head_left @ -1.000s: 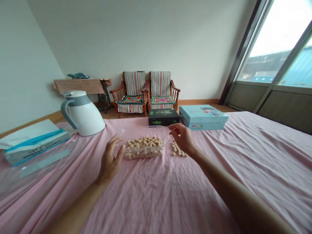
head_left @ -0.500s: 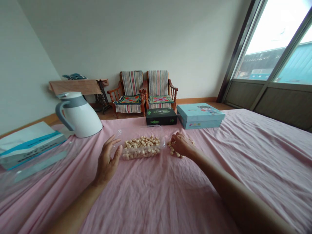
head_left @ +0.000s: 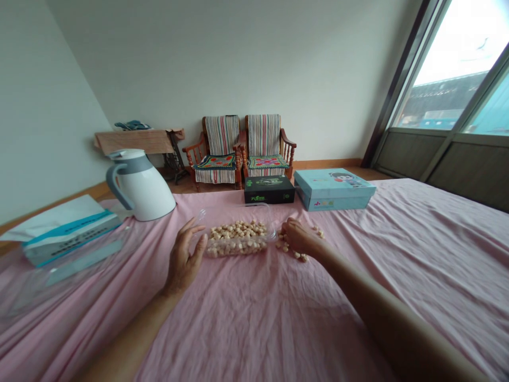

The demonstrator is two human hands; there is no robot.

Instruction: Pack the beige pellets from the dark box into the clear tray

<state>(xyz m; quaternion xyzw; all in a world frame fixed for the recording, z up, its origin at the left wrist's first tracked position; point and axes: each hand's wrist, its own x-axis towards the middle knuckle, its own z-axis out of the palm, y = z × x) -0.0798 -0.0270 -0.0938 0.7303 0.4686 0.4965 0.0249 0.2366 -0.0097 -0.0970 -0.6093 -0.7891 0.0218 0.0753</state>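
Note:
A clear plastic tub (head_left: 237, 239) of pale round nuts lies on its side on a pink sheet (head_left: 254, 318). My left hand (head_left: 183, 257) stands upright at its left end, fingers spread, thumb at or very near the plastic. Loose nuts (head_left: 288, 245) are scattered just right of the tub. My right hand (head_left: 299, 237) rests on them with its fingers curled down. Its fingers hide whatever lies directly beneath, so I cannot tell whether it holds any.
A white-and-grey jug (head_left: 141, 185) and a blue-striped white package (head_left: 67, 233) stand to the left. A black box (head_left: 269, 190) and a pale blue box (head_left: 334, 190) sit beyond the tub. Two wooden armchairs (head_left: 242, 148) stand by the far wall.
My right hand has come down from above the loose nuts and now rests curled on them. My left hand stays beside the tub. The whole view has shifted slightly.

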